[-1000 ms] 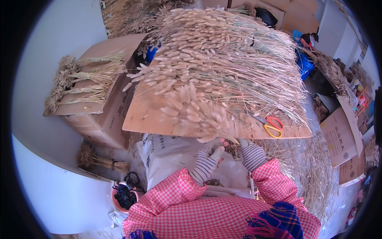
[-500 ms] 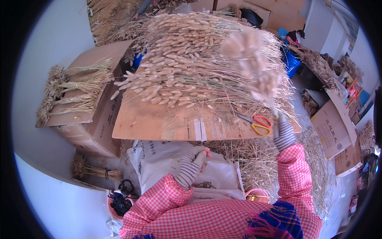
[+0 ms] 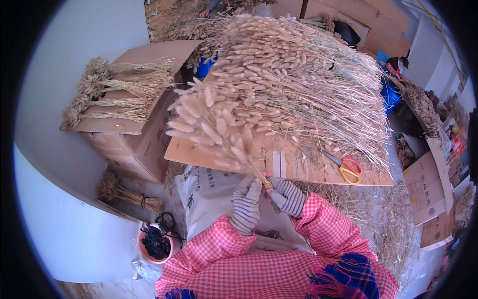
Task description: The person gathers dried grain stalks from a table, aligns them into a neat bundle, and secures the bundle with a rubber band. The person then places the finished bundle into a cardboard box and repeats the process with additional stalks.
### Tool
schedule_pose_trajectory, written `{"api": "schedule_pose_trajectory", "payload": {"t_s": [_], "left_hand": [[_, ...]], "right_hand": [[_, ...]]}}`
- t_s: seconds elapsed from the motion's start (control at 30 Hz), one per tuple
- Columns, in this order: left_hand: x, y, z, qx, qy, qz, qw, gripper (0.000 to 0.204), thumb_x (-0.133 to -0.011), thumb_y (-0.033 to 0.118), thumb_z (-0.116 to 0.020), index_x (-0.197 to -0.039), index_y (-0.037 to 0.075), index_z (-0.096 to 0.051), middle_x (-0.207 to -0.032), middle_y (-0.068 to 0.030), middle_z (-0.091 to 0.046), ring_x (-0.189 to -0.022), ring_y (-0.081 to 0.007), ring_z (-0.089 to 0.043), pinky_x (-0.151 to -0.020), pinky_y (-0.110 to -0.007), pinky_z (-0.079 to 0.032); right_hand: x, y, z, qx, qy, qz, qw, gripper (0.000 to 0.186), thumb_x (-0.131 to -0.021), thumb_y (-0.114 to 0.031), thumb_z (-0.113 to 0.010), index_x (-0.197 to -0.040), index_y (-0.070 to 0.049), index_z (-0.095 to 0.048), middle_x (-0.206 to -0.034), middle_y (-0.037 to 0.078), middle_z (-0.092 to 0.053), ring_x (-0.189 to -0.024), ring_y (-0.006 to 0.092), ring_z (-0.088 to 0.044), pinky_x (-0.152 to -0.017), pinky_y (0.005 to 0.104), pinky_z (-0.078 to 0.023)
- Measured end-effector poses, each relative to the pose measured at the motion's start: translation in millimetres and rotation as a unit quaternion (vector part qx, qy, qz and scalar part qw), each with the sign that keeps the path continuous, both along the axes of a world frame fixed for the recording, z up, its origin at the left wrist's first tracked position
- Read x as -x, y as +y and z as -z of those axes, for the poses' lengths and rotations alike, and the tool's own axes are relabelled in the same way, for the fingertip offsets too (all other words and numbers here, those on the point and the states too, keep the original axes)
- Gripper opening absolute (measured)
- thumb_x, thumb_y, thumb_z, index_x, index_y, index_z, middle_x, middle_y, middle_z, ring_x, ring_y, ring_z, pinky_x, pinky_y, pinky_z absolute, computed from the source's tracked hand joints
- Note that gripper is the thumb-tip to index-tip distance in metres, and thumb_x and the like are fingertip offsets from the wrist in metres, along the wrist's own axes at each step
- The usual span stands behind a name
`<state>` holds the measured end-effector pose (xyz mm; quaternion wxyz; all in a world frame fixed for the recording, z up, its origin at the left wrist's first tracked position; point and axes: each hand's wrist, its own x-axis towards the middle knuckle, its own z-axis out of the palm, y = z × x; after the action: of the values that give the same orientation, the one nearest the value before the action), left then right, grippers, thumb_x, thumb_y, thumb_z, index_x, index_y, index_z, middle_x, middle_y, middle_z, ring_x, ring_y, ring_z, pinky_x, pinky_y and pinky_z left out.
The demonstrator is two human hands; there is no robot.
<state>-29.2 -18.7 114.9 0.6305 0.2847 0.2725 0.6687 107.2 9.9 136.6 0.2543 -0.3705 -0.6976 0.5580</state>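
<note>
My two hands, in striped fingerless gloves, meet at the stems of a bunch of dried bunny-tail grass (image 3: 211, 127). Its fluffy beige heads fan out up and to the left, partly blurred. My left hand (image 3: 248, 199) has its fingers closed at the stems, and my right hand (image 3: 285, 194) grips them beside it, lower stem ends hidden. Beyond lies a large heap of loose bunny-tail stalks (image 3: 298, 74) on a wooden board (image 3: 199, 153). Scissors with red and yellow handles (image 3: 350, 170) rest on the board's front right.
Tied bundles (image 3: 127, 84) lie on a cardboard box (image 3: 119, 149) at left, with another bundle (image 3: 132, 197) below. A pink bucket (image 3: 172, 245) holds black items. A white sack (image 3: 209, 194) sits before me. Straw litter (image 3: 368, 214) covers the floor at right. Another person's hand (image 3: 205, 13) shows far back.
My right hand has come down and left from over the board with the bunch, joining my left hand at its stems. The view has shifted, so the surroundings sit further right.
</note>
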Motion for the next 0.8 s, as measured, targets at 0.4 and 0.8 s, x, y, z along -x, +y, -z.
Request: {"api": "schedule_pose_trajectory", "payload": {"t_s": [0.4, 0.8], "left_hand": [[4, 1, 4, 0.039, 0.005, -0.04, 0.998, 0.022, -0.095, 0.019, -0.055, -0.104, 0.001, -0.063, -0.094, -0.0055, -0.065, -0.073, -0.0073, -0.055, -0.065, -0.023, -0.045], [-1, -7, 21, 0.023, 0.038, 0.007, 0.999, 0.02, -0.097, 0.02, -0.053, -0.106, 0.006, -0.062, -0.1, -0.0052, -0.066, -0.079, -0.0078, -0.056, -0.068, -0.023, -0.045]], "right_hand": [[-6, -10, 3, 0.096, -0.05, 0.0, 0.994, 0.063, -0.089, -0.01, -0.049, -0.147, -0.004, -0.024, -0.093, 0.006, -0.061, -0.076, 0.0119, -0.057, -0.068, 0.0273, -0.048], [-12, -11, 8, 0.142, -0.017, -0.031, 0.989, 0.057, -0.093, -0.017, -0.042, -0.148, -0.014, -0.025, -0.086, 0.0, -0.055, -0.054, 0.0047, -0.045, -0.047, 0.0214, -0.039]]}}
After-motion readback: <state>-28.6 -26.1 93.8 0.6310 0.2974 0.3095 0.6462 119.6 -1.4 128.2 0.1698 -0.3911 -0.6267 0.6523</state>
